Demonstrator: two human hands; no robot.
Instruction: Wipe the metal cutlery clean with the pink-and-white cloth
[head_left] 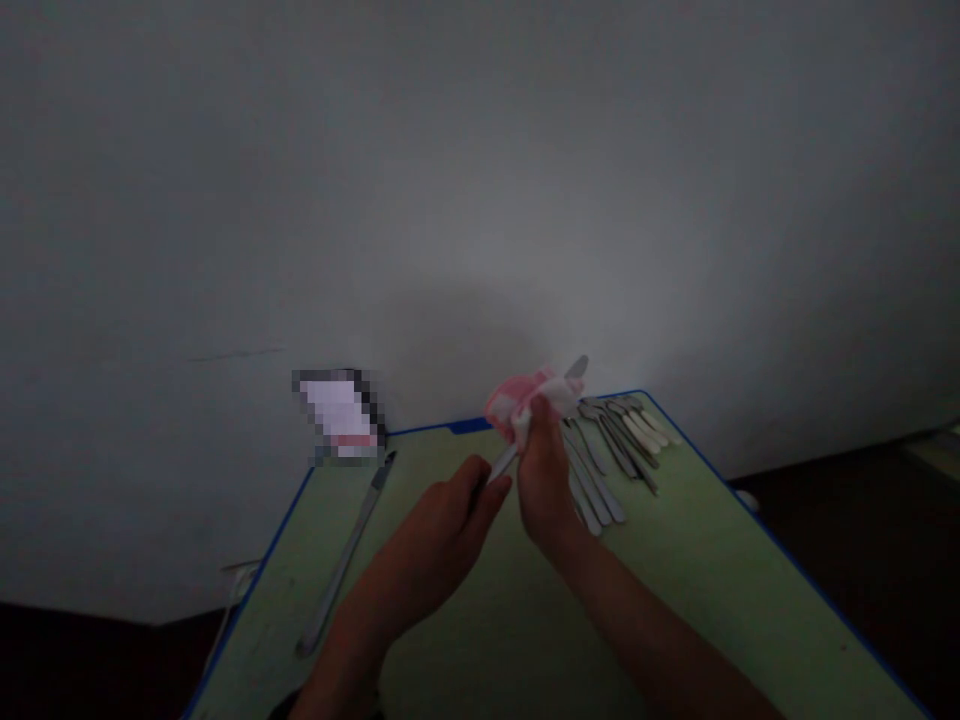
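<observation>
My left hand (450, 525) is closed on the handle end of a table knife (576, 367) that slants up to the right. My right hand (541, 480) is closed on a pink and white cloth (525, 400), which is wrapped round the middle of the knife; only the blade tip shows above the cloth. Both hands are held above the far part of a green table (480, 620) with a blue edge.
A row of several pieces of cutlery (611, 445) lies on the table just right of my hands. One long knife (346, 555) lies alone at the left. A blurred white object (339, 415) stands at the table's far left corner. A grey wall is behind.
</observation>
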